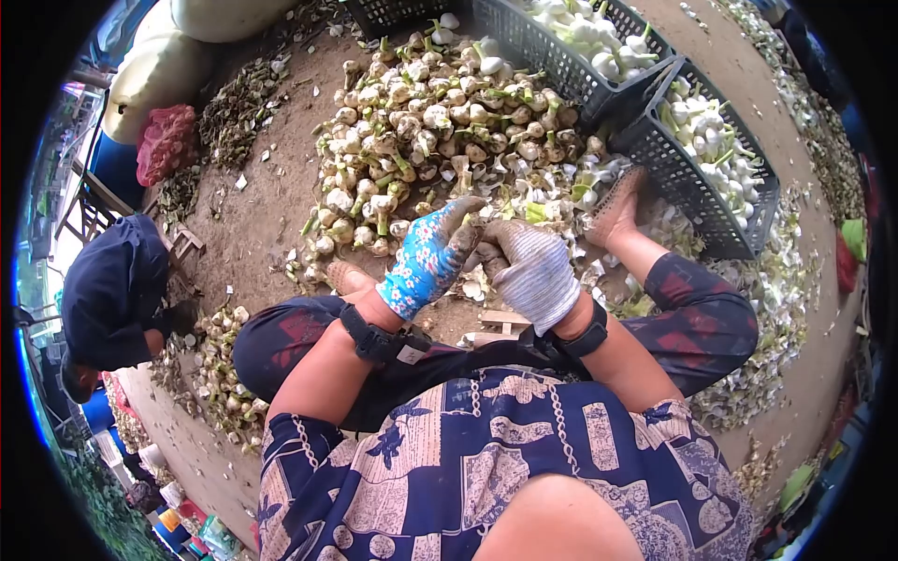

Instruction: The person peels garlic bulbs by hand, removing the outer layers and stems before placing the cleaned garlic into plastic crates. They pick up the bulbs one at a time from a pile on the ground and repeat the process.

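My left hand point(432, 257), in a blue flowered glove with dirty fingertips, is closed in front of me. A small part of a garlic bulb point(470, 222) with a pale green stem shows at its fingers; the rest is hidden. Against it, my right hand point(533, 268), in a grey-white glove with a soiled thumb and fingers, is closed too, and what it grips is hidden. Both hands meet over loose garlic skins point(524, 192). Just beyond them lies a big heap of untrimmed garlic bulbs point(440, 117).
Black plastic crates point(697, 178) of white garlic stand at the far right. Peeled skins point(748, 346) cover the ground to the right. More garlic point(224, 365) lies at left, near a bent-over person point(117, 280). A red mesh sack point(166, 145) sits behind.
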Demonstrator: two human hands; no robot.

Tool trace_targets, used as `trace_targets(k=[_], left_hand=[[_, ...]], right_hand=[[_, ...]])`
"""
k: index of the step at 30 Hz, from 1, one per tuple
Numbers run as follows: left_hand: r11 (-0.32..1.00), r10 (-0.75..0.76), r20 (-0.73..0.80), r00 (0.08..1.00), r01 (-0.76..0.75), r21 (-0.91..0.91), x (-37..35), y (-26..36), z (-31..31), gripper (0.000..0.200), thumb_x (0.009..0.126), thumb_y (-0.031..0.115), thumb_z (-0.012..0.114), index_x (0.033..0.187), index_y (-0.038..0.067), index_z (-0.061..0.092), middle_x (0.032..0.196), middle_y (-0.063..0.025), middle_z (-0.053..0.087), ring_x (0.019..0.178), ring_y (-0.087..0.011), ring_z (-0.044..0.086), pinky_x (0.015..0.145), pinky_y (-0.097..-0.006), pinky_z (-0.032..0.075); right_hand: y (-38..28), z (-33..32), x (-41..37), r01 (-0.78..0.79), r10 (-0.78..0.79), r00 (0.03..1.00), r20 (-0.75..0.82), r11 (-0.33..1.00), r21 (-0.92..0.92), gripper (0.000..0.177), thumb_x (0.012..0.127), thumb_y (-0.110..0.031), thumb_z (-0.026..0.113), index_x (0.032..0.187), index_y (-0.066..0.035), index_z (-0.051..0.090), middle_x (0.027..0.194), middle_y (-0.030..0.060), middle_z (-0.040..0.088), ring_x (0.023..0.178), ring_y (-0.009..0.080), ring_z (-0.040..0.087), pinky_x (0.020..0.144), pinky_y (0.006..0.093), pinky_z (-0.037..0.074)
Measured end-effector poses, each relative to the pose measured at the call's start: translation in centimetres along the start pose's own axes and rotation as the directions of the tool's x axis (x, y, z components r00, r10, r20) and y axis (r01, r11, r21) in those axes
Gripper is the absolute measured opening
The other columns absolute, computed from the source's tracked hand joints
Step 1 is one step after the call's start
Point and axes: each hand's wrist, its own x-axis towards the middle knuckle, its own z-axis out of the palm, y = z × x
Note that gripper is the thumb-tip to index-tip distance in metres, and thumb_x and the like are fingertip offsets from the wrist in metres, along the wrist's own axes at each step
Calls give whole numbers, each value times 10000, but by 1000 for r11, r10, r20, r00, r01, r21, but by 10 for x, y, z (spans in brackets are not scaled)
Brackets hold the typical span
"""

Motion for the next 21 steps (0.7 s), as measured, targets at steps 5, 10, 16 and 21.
trace_targets(k=[5,10,16,21], left_hand=[[847,-271,112,956,292,-445,-1,23,-1,377,947,283,461,1217,27,519,1031,-56,586,912,-135,538,816,-264,442],[923,-91,24,996,94,-372,1,12,-3,394,963,296,422,1253,40,497,1018,-38,577,928,-130,521,833,-273,426],[995,72,-43,996,-75,-71,3,-1,3,393,967,303,397,1220,22,503,1133,-128,567,1016,-199,539,893,-311,416],[914,-77,-141,987,13,-405,5,-6,8,384,970,320,411,1194,29,523,1083,-92,591,971,-177,547,847,-302,441]], right_hand=[[34,-11,5,-520,576,778,249,369,770,239,910,-152,532,1097,-3,526,846,54,622,708,94,602,591,222,515],[-2,-17,4,-355,344,931,120,786,505,332,822,-190,674,1073,7,581,898,107,648,753,157,621,619,281,503],[-7,-14,13,-402,374,898,233,911,88,322,819,-307,674,906,0,627,735,117,646,622,194,631,567,311,497],[-4,-20,10,-662,480,749,457,504,554,235,910,-189,558,968,33,608,757,58,649,626,101,631,549,230,519]])
